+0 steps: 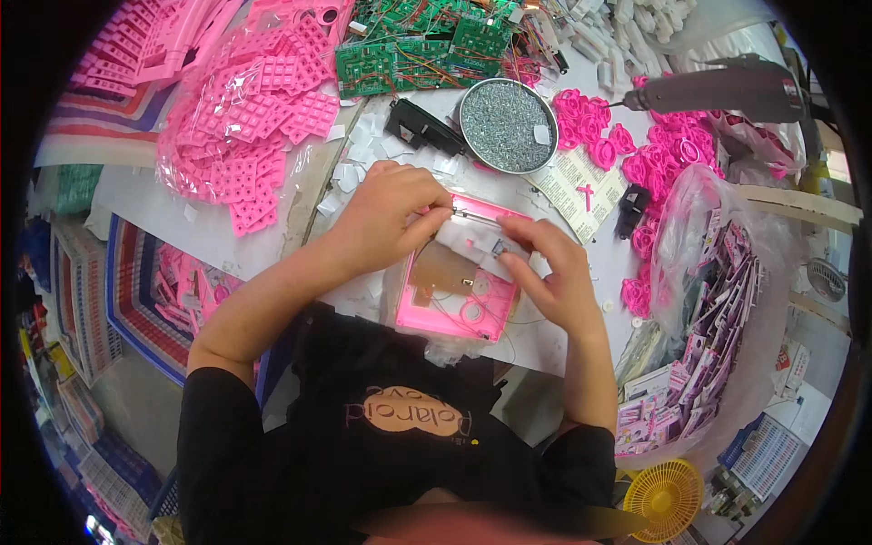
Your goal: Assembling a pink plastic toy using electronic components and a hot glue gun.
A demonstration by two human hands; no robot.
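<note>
A pink plastic casing (413,315) lies open in front of me, with thin wires and a small round part inside it. Over its upper half is a white plastic part (465,242), and a thin metal rod (476,216) runs along that part's far edge. My left hand (392,213) is closed, thumb and fingertips pinched at the rod's left end. On the other side, my right hand (556,277) is closed with thumb and index finger on the white part's right end. Its other fingers are partly hidden.
A round tin of small screws (504,123) stands beyond the casing. Pink keypads (259,118) fill a bag at left; green circuit boards (409,64) lie at the back. An electric screwdriver (718,94) hangs at upper right, above pink rings (672,150). A bag of printed cards (699,354) stands at right.
</note>
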